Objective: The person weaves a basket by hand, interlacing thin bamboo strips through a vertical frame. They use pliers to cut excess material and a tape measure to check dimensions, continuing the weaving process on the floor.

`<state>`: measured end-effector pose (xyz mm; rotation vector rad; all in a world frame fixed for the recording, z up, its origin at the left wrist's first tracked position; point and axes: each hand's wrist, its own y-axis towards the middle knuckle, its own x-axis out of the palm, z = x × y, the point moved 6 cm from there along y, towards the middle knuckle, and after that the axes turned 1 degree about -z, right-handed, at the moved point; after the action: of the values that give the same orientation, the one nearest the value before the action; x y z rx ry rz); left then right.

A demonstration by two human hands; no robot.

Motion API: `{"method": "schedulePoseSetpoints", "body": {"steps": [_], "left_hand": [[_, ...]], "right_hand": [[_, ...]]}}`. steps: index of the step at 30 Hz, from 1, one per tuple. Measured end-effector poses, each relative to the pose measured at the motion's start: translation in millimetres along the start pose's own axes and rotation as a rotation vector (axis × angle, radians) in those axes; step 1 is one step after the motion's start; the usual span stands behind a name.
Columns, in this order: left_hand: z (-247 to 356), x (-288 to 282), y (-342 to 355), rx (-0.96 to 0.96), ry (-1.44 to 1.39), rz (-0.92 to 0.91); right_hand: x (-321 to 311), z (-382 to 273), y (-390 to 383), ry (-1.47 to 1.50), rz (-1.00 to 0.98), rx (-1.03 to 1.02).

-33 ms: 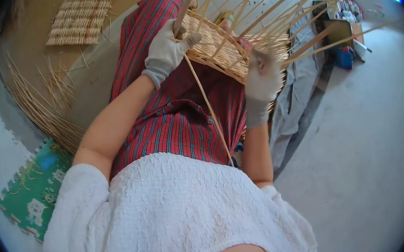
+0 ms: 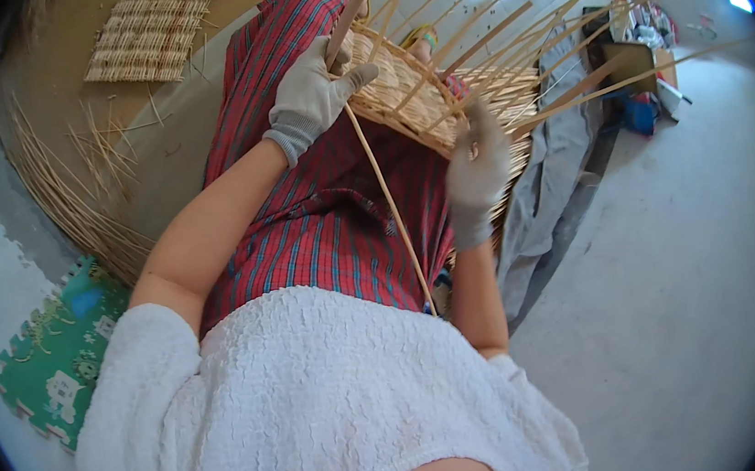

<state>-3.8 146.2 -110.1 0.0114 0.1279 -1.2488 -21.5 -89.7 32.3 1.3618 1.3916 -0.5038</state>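
A partly woven wicker basket [image 2: 400, 81] lies tilted over my lap. Long thin stakes [image 2: 488, 40] fan out from it toward the far right. My left hand [image 2: 309, 88], in a pale glove, is closed on the basket's left edge beside a flat upright stake [image 2: 352, 8]. From under that hand a thin cane strand [image 2: 386, 188] runs down across my lap to my waist. At the basket's right corner is my gloved right hand [image 2: 479, 165], its fingers raised among the stakes. Motion smears those fingers, so their grip cannot be made out.
A woven mat [image 2: 150, 37] lies at the far left, above a bundle of loose canes [image 2: 80, 207]. A green foam mat [image 2: 64, 365] is nearer on the left. Grey cloth [image 2: 534, 191] lies right of the basket. Farther right are bags and a blue item [image 2: 641, 111].
My right hand has shifted slightly left and toward me along the basket's edge. The left hand keeps its place on the basket.
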Motion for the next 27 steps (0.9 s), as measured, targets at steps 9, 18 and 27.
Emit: {"method": "schedulePoseSetpoints", "body": {"steps": [9, 18, 27], "left_hand": [[7, -4, -3, -0.046, -0.126, 0.003], [16, -19, 3, -0.194, -0.191, -0.401], [13, -27, -5, -0.194, -0.181, -0.523]], "right_hand": [[64, -55, 15, -0.398, -0.235, -0.241], [65, -45, 23, -0.395, -0.559, -0.012], [59, -40, 25, -0.258, -0.602, -0.055]]}}
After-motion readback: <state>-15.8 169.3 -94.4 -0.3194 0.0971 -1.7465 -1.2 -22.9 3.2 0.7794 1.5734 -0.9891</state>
